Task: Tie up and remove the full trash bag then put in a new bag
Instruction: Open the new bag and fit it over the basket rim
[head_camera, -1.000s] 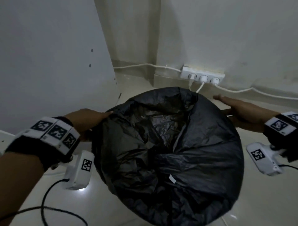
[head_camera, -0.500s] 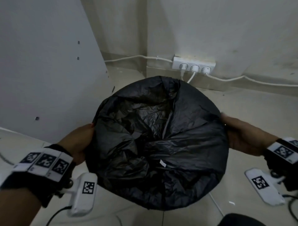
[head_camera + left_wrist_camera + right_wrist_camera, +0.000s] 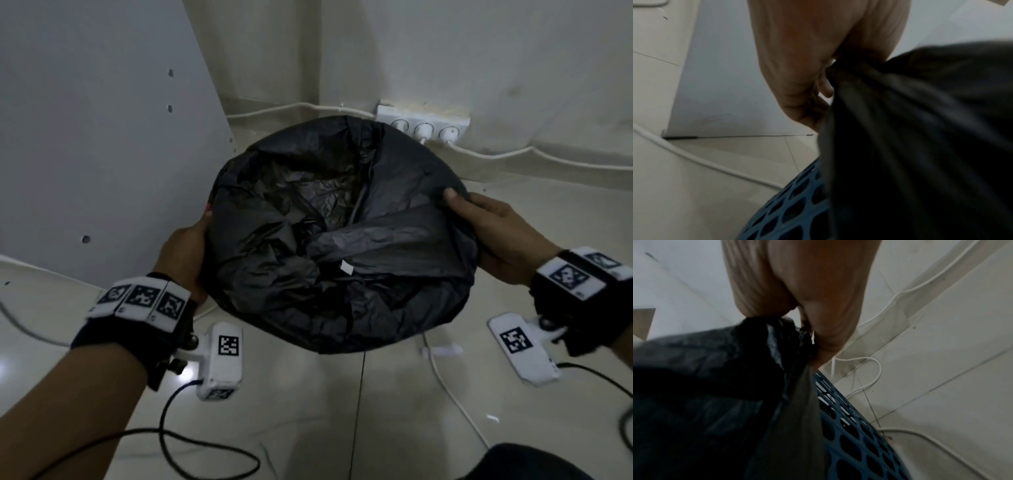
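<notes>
1. While the bag (image 3: 342, 240) sits in the bin (image 3: 855, 443) between them, the left hand (image 3: 183, 255) pinches its left edge and the right hand (image 3: 496, 236) its right, equally near.
2. Thin, crinkled black plastic; the round blue bin is perforated lattice.
3. Lifting straight up looks next.

Black bag (image 3: 342, 240); blue perforated bin (image 3: 855, 434).
</notes>
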